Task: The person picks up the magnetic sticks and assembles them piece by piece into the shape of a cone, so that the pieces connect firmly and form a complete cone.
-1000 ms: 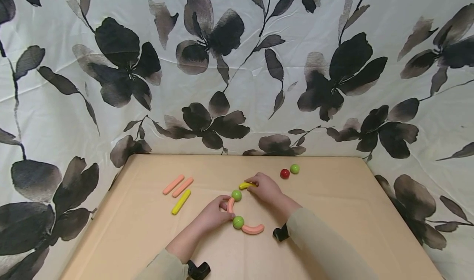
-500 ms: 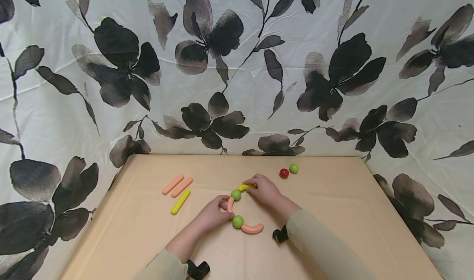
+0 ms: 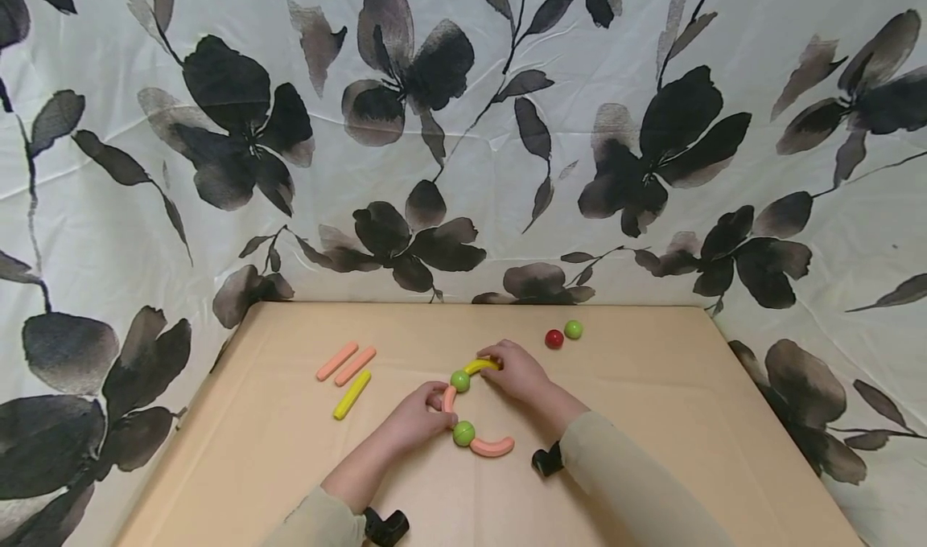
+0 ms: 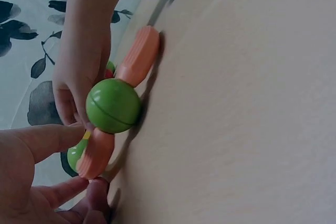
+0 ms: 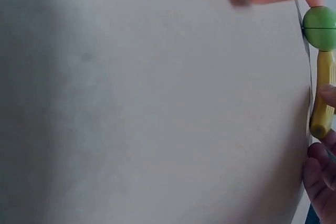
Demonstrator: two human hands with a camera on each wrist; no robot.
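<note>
My left hand pinches a curved pink rod between thumb and fingers. This rod joins an upper green ball to a lower green ball. From the lower ball another curved pink rod runs to the right. My right hand pinches the far end of a curved yellow rod. In the right wrist view, the yellow rod's other end meets the upper green ball. The left wrist view shows the lower ball close up, a pink rod on either side.
Left of the hands lie two straight pink rods and a straight yellow rod. Toward the back right, a red ball and a green ball sit side by side. A floral cloth hangs behind the table.
My right hand has brought the curved yellow rod slightly down to the upper green ball, so its near end now touches it. The left hand has kept its grip and place.
</note>
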